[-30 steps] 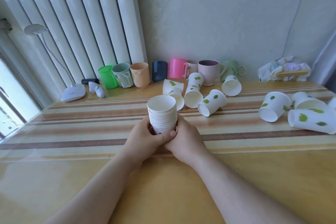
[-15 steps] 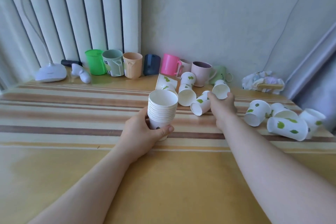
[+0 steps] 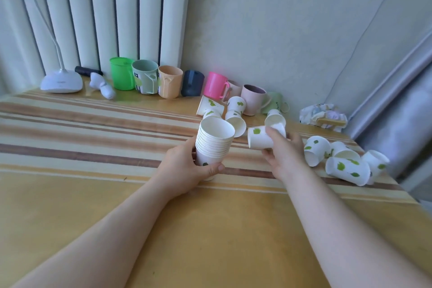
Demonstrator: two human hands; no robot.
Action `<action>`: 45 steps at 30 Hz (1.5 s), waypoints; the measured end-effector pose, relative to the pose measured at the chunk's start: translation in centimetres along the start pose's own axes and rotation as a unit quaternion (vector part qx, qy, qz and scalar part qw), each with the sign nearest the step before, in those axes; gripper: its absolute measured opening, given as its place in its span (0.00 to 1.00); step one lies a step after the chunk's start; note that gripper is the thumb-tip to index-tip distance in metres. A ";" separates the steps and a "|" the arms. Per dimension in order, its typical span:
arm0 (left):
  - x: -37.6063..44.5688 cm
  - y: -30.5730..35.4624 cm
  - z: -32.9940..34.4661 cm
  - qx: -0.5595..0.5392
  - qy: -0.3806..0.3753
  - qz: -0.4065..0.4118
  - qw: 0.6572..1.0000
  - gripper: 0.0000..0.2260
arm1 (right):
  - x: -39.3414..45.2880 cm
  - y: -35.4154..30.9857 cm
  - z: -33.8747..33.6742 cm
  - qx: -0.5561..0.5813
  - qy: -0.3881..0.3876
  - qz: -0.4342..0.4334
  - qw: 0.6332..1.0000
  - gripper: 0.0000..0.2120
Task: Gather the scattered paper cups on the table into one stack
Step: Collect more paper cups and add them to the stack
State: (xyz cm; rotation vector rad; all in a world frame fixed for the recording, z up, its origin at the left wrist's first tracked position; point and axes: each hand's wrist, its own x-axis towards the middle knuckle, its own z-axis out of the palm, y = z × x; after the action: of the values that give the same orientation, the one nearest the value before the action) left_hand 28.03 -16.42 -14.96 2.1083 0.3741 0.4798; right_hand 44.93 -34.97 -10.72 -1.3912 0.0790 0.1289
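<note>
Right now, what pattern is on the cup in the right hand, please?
White cup with green leaf prints; head view.

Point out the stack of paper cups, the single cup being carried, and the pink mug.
stack of paper cups (image 3: 214, 145), head view, on the stacked rims.
single cup (image 3: 258, 140), head view, on its side wall.
pink mug (image 3: 214, 85), head view, on its body.
</note>
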 end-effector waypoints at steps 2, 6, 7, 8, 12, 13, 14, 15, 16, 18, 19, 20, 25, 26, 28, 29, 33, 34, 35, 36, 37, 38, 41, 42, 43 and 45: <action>-0.2 0.4 0.3 0.036 -0.014 0.015 0.999 0.27 | -1.7 -1.9 -0.3 0.118 -0.008 -0.015 0.993 0.17; -1.4 2.0 1.6 0.080 -0.056 0.051 0.994 0.30 | -6.0 -4.8 -0.7 0.114 -0.162 -0.097 0.975 0.27; -1.6 2.3 1.9 0.084 -0.054 0.059 0.993 0.31 | -6.7 -4.8 -0.9 0.065 -0.196 -0.129 0.970 0.29; -1.8 2.5 1.9 0.082 -0.050 0.062 0.993 0.30 | -7.5 -4.8 -1.1 0.012 -0.215 -0.160 0.963 0.31; -2.2 2.6 1.7 0.071 -0.049 0.088 0.992 0.32 | -8.6 -3.4 -1.9 -0.125 -0.224 -0.213 0.943 0.42; -2.3 2.6 1.7 0.070 -0.047 0.092 0.992 0.32 | -8.7 -3.0 -2.0 -0.134 -0.229 -0.212 0.941 0.45; -2.3 2.6 1.7 0.068 -0.045 0.091 0.992 0.33 | -9.1 -2.9 -2.1 -0.140 -0.235 -0.210 0.939 0.49; -2.3 2.6 1.8 0.065 -0.043 0.089 0.993 0.34 | -9.1 -2.7 -2.3 -0.148 -0.244 -0.206 0.936 0.54; -2.3 2.6 1.8 0.062 -0.040 0.087 0.993 0.34 | -9.1 -2.7 -2.7 -0.150 -0.259 -0.198 0.933 0.59; -2.3 2.5 2.0 0.054 -0.040 0.086 0.994 0.33 | -8.5 -2.2 -4.0 -0.152 -0.264 -0.189 0.934 0.61; -2.4 2.4 2.2 0.051 -0.040 0.090 0.994 0.33 | -7.8 -1.9 -4.8 -0.160 -0.237 -0.190 0.939 0.56; -2.4 2.4 2.5 0.047 -0.040 0.095 0.994 0.33 | -6.9 -1.8 -5.8 -0.177 -0.188 -0.191 0.947 0.48; -2.8 2.7 4.6 0.004 -0.090 0.111 0.990 0.31 | 1.1 -1.2 -11.4 -0.441 0.061 -0.186 0.876 0.28; -2.8 2.8 4.8 0.003 -0.100 0.115 0.988 0.31 | 2.3 -1.1 -12.2 -0.502 0.049 -0.174 0.846 0.31; -2.7 2.8 5.0 0.003 -0.109 0.119 0.987 0.31 | 4.0 -0.7 -12.9 -0.600 0.008 -0.158 0.785 0.36; -2.6 2.7 5.0 0.001 -0.110 0.118 0.987 0.30 | 4.5 -0.5 -12.9 -0.633 -0.007 -0.153 0.759 0.37; -2.5 2.5 4.8 -0.002 -0.113 0.114 0.987 0.29 | 3.9 0.9 -12.2 -0.696 -0.014 -0.151 0.702 0.36; -2.5 2.5 4.8 -0.002 -0.114 0.113 0.987 0.29 | 3.1 1.4 -12.2 -0.694 -0.010 -0.159 0.702 0.34; -2.5 2.5 4.8 -0.002 -0.114 0.114 0.987 0.28 | 2.2 1.9 -12.2 -0.689 -0.006 -0.175 0.703 0.32; -2.5 2.4 4.8 -0.002 -0.114 0.116 0.987 0.28 | 1.3 2.2 -12.4 -0.688 -0.005 -0.195 0.699 0.28; -2.5 2.4 4.8 -0.003 -0.114 0.118 0.986 0.28 | 0.5 2.4 -12.7 -0.689 -0.004 -0.213 0.693 0.26; -2.5 2.4 4.8 -0.003 -0.114 0.119 0.986 0.29 | 0.0 2.6 -13.0 -0.686 -0.005 -0.228 0.691 0.24; -2.5 2.4 4.9 -0.005 -0.114 0.117 0.986 0.29 | 0.0 2.1 -13.3 -0.611 0.007 -0.253 0.750 0.17; -2.5 2.4 4.9 -0.005 -0.115 0.117 0.986 0.29 | 0.4 1.8 -13.0 -0.582 0.020 -0.259 0.771 0.14; -2.4 2.4 4.9 -0.005 -0.116 0.116 0.986 0.28 | 0.8 1.3 -12.4 -0.563 0.036 -0.259 0.784 0.13; -2.4 2.4 4.8 -0.005 -0.116 0.115 0.987 0.27 | 2.0 0.4 -10.8 -0.544 0.051 -0.234 0.804 0.22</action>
State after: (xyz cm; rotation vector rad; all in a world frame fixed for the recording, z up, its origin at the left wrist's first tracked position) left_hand 28.37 -22.22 -15.88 2.1794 -0.0057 0.3601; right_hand 47.12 -45.46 -13.26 -2.5290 -0.3064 -0.3863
